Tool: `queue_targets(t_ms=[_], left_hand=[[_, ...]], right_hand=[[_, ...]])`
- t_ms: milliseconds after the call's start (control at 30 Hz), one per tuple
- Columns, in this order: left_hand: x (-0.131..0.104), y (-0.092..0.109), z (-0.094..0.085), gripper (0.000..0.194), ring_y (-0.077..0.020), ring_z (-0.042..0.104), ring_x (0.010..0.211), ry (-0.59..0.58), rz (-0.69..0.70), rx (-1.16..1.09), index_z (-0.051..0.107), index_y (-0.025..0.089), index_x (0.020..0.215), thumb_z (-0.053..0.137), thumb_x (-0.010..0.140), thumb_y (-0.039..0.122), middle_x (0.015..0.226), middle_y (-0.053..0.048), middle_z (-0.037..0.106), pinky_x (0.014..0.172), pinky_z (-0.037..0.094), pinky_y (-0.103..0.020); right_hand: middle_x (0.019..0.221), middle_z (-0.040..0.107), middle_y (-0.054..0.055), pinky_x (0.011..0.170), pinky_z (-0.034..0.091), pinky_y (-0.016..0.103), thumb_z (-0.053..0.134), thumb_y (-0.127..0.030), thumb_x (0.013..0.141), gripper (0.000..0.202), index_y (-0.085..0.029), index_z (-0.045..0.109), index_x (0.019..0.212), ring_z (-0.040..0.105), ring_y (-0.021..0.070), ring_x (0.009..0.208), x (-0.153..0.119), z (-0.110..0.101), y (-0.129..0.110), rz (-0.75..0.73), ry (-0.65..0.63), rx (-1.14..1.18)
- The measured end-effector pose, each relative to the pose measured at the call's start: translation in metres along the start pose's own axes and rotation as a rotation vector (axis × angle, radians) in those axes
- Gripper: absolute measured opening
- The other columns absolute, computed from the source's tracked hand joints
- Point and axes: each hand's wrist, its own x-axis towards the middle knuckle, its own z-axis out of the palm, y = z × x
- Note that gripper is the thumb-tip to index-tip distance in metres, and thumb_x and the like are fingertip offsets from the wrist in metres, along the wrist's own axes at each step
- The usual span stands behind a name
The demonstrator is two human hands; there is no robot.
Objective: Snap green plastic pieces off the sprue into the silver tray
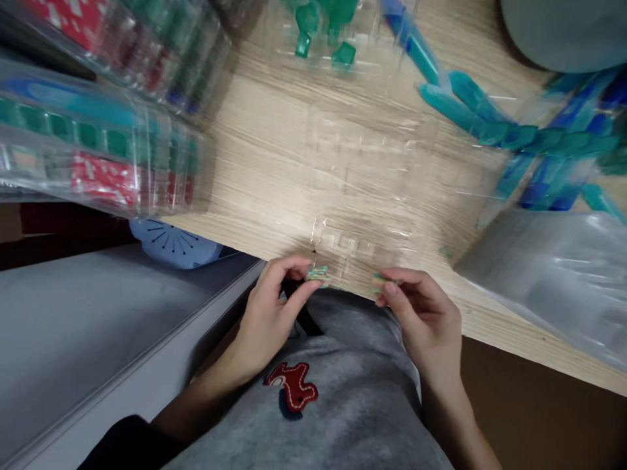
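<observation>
My left hand (269, 310) pinches a small block with green and yellow stripes (318, 277) between thumb and fingers, at the table's near edge. A similar small green and yellow piece (379, 281) sits between the thumb and fingers of my right hand (428, 316). What exactly these pieces are is too small to tell. Just beyond both hands lies a clear plastic blister tray (362, 228) with small square compartments. Another see-through moulded tray (357, 150) is behind it, its outline faint against the wood.
Clear boxes with red, green and blue contents (108, 150) stack at the left. Farther back, green pieces (344, 55) lie in clear plastic. At right are blue and teal pen-like tools (460, 108), a grey round object (568, 29) and a translucent plastic bag (543, 274).
</observation>
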Motion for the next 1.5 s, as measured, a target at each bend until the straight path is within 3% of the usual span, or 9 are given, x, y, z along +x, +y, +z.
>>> queue_targets(t_ms=[267, 633, 800, 933, 1033, 1167, 1267, 1367, 1500], left_hand=[[0.003, 0.014, 0.014, 0.011, -0.0214, 0.058, 0.087, -0.011, 0.266, 0.456, 0.061, 0.017, 0.104, 0.058, 0.093, 0.017, 0.097, -0.007, 0.07, 0.08, 0.043, -0.035], [0.003, 0.009, 0.023, 0.007, -0.0257, 0.05, 0.086, 0.109, 0.179, 0.666, 0.057, 0.017, 0.087, 0.062, 0.091, 0.021, 0.096, -0.012, 0.06, 0.075, 0.037, -0.038], [0.005, 0.002, 0.018, 0.005, -0.0237, 0.054, 0.09, 0.081, 0.207, 0.543, 0.057, 0.018, 0.097, 0.059, 0.093, 0.02, 0.096, -0.008, 0.059, 0.076, 0.04, -0.036], [0.008, 0.004, 0.002, 0.012, -0.0205, 0.056, 0.098, 0.131, 0.254, 0.245, 0.057, 0.02, 0.104, 0.058, 0.092, 0.017, 0.1, -0.005, 0.059, 0.086, 0.044, -0.035], [0.019, 0.018, -0.004, 0.018, -0.0163, 0.058, 0.097, 0.136, 0.299, 0.015, 0.06, 0.022, 0.104, 0.057, 0.091, 0.01, 0.099, -0.002, 0.061, 0.088, 0.046, -0.03], [0.038, 0.05, -0.002, 0.027, -0.014, 0.061, 0.103, -0.054, 0.443, -0.256, 0.059, 0.024, 0.117, 0.057, 0.093, 0.012, 0.108, -0.001, 0.065, 0.09, 0.05, -0.026], [0.05, 0.064, 0.0, 0.025, -0.012, 0.063, 0.101, -0.086, 0.565, -0.294, 0.06, 0.023, 0.115, 0.06, 0.092, 0.013, 0.106, -0.001, 0.066, 0.088, 0.053, -0.023], [0.057, 0.066, -0.001, 0.019, -0.0106, 0.065, 0.094, 0.017, 0.612, -0.226, 0.062, 0.022, 0.105, 0.063, 0.09, 0.01, 0.1, 0.0, 0.067, 0.083, 0.055, -0.022], [0.059, 0.066, -0.006, 0.012, -0.0117, 0.068, 0.081, 0.126, 0.637, -0.083, 0.065, 0.023, 0.087, 0.063, 0.088, 0.011, 0.088, 0.001, 0.067, 0.071, 0.059, -0.023]], right_hand=[[0.075, 0.072, -0.002, 0.056, 0.056, 0.021, 0.068, -0.024, 0.083, 0.008, -0.024, 0.07, 0.091, 0.065, 0.0086, 0.058, 0.006, 0.007, 0.012, 0.018, 0.054, 0.119], [0.077, 0.073, -0.003, 0.058, 0.057, 0.02, 0.066, -0.018, 0.083, 0.012, -0.024, 0.07, 0.094, 0.067, 0.0083, 0.062, 0.005, 0.013, 0.016, -0.02, 0.06, 0.124], [0.077, 0.072, -0.005, 0.06, 0.059, 0.019, 0.069, -0.02, 0.083, 0.02, -0.026, 0.068, 0.102, 0.068, 0.0076, 0.061, 0.007, 0.013, 0.015, 0.013, 0.042, 0.257], [0.079, 0.073, -0.005, 0.065, 0.062, 0.02, 0.072, -0.024, 0.084, 0.022, -0.027, 0.066, 0.105, 0.072, 0.0085, 0.066, 0.014, -0.009, -0.008, -0.083, -0.007, 0.308], [0.089, 0.074, -0.003, 0.076, 0.063, 0.021, 0.073, -0.019, 0.083, 0.025, -0.027, 0.064, 0.104, 0.075, 0.0106, 0.08, 0.015, -0.03, -0.031, -0.226, -0.009, 0.172], [0.111, 0.072, 0.0, 0.085, 0.062, 0.024, 0.066, -0.011, 0.088, 0.041, -0.032, 0.054, 0.121, 0.073, 0.0131, 0.099, 0.013, -0.039, -0.048, -0.47, -0.163, -0.011], [0.118, 0.071, 0.004, 0.09, 0.06, 0.026, 0.059, -0.011, 0.092, 0.037, -0.027, 0.053, 0.124, 0.07, 0.0147, 0.107, 0.019, -0.036, -0.053, -0.577, -0.301, -0.181], [0.121, 0.07, 0.006, 0.091, 0.058, 0.026, 0.055, -0.01, 0.094, 0.034, -0.023, 0.052, 0.125, 0.068, 0.0145, 0.11, 0.026, -0.032, -0.057, -0.649, -0.379, -0.291], [0.131, 0.065, 0.005, 0.097, 0.056, 0.026, 0.052, -0.005, 0.094, 0.038, -0.026, 0.048, 0.126, 0.064, 0.0127, 0.119, 0.029, -0.03, -0.062, -0.662, -0.392, -0.192]])
